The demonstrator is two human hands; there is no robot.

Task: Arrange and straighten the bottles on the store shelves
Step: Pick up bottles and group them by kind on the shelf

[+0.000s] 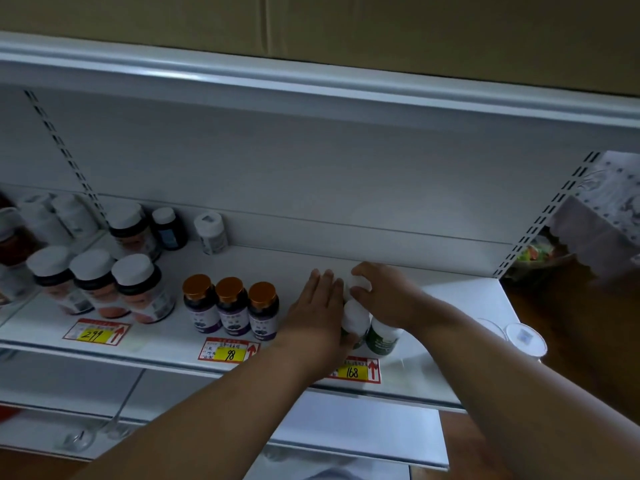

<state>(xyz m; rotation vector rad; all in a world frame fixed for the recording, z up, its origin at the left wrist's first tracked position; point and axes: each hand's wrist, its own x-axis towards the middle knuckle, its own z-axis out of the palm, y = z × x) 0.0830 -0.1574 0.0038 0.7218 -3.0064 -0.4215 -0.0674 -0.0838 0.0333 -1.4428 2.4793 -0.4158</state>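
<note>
While the gold-capped trio (231,306) stands in line, the green bottles (382,336) are mid-tidy. Left hand (317,311) presses flat against them; right hand (384,294) grips a white cap (360,283). Back bottles (210,232) look unsorted

Green-labelled bottles (382,336): partly hidden behind left hand (320,306) and right hand (384,292); count unclear. Label print on gold-capped bottles (230,306): too small to read. Far-left bottles (10,237): blurred, cut off by frame edge.
</note>
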